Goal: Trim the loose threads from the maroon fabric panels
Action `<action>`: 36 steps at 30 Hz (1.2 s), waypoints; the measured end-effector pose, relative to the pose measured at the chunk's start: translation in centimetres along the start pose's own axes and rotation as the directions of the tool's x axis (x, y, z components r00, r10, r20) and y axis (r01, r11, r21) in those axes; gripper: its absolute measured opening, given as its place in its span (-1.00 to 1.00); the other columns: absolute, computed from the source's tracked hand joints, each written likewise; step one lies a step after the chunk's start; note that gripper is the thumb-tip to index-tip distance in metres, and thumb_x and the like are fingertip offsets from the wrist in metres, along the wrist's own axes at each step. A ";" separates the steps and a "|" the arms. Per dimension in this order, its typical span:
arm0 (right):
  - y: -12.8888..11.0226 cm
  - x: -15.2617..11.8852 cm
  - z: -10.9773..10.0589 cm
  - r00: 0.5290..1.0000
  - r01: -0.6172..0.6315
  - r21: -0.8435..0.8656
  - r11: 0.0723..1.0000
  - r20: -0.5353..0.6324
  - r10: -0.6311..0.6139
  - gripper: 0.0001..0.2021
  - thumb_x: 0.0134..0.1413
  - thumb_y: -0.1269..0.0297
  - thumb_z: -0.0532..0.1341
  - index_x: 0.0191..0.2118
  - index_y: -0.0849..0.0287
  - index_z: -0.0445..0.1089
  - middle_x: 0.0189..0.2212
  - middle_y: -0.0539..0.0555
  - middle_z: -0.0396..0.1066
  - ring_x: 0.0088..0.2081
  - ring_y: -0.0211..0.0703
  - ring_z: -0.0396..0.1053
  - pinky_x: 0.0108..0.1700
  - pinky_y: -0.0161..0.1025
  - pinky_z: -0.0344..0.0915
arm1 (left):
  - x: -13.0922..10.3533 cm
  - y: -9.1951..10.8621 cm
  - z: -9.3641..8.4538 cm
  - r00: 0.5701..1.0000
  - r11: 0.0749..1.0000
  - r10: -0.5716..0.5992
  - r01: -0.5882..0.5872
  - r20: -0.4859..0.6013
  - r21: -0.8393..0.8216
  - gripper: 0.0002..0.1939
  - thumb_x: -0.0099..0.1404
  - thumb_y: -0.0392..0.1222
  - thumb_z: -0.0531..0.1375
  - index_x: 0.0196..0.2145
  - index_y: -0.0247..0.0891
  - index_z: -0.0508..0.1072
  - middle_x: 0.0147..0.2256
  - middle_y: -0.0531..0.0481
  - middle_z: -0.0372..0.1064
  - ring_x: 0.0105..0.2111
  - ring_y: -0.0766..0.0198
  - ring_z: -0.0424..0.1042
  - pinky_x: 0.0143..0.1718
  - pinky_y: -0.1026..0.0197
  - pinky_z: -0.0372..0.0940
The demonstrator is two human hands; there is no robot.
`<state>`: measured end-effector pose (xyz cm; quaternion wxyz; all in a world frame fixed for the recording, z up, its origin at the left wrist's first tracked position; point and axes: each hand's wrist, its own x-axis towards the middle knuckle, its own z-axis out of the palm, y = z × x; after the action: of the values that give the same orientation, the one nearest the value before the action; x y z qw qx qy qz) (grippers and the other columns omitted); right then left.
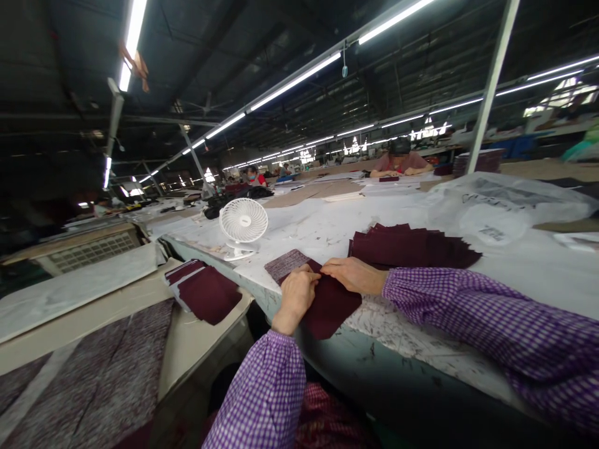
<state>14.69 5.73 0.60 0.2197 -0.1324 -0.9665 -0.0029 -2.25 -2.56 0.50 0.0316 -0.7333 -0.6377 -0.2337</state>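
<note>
A maroon fabric piece (330, 307) lies at the near edge of the white table, its lower corner hanging over the edge. Against it sits a speckled grey-maroon fabric piece (286, 263). My left hand (298, 293) is closed at the seam between the two, thumb and fingers pinching the cloth. From the right, my right hand (353, 274) pinches the maroon piece close to the left fingertips. Both hands' fingertips nearly meet. Behind my right hand rests a fanned stack of maroon fabric pieces (412, 244).
A small white fan (244, 221) stands on the table (304, 218). Clear plastic bags (505, 202) lie at the right. On a lower surface at left are maroon and white pieces (208, 292) and speckled fabric (112, 368). A person (401, 163) sits across the table.
</note>
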 end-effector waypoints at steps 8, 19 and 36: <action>0.8 0.3 0.3 0.999 -0.022 0.040 0.999 0.049 0.020 -0.65 0.08 0.52 -0.01 -0.11 0.25 0.45 -0.11 0.17 0.41 -0.14 -0.13 0.38 -0.08 -0.21 0.32 | -2.8 -3.3 -0.1 0.985 0.990 0.019 -0.042 -0.169 -0.134 -0.75 0.27 -0.32 0.08 -0.28 -0.13 0.56 -0.35 0.03 0.40 -0.27 0.26 0.35 -0.27 0.27 0.24; -0.1 1.8 -1.6 0.949 -0.025 -0.078 0.997 0.312 0.048 -0.53 -0.02 0.59 0.01 0.00 0.15 0.40 -0.06 0.16 0.33 -0.11 -0.10 0.34 -0.09 -0.22 0.27 | -4.1 -3.8 -0.5 0.971 0.988 0.056 -0.087 -0.231 -0.125 -0.74 0.31 -0.26 0.05 -0.32 -0.17 0.55 -0.35 0.01 0.38 -0.32 0.28 0.34 -0.34 0.27 0.22; -3.9 4.6 -3.0 0.866 0.126 -0.263 0.957 0.500 0.024 -0.46 0.10 0.52 -0.02 0.18 -0.08 0.20 -0.15 0.15 0.33 -0.27 -0.13 0.37 -0.31 -0.27 0.16 | -6.0 -5.6 -0.4 0.910 0.758 -0.317 0.073 -0.268 -0.648 -0.84 0.23 -0.21 0.12 -0.28 -0.27 0.47 -0.38 0.02 0.38 -0.41 0.32 0.34 -0.37 0.28 0.22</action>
<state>10.93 2.95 5.47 -0.0587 -0.1332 -0.9827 -0.1143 -8.18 -7.18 -2.88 -0.1211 -0.5739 -0.5810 -0.5643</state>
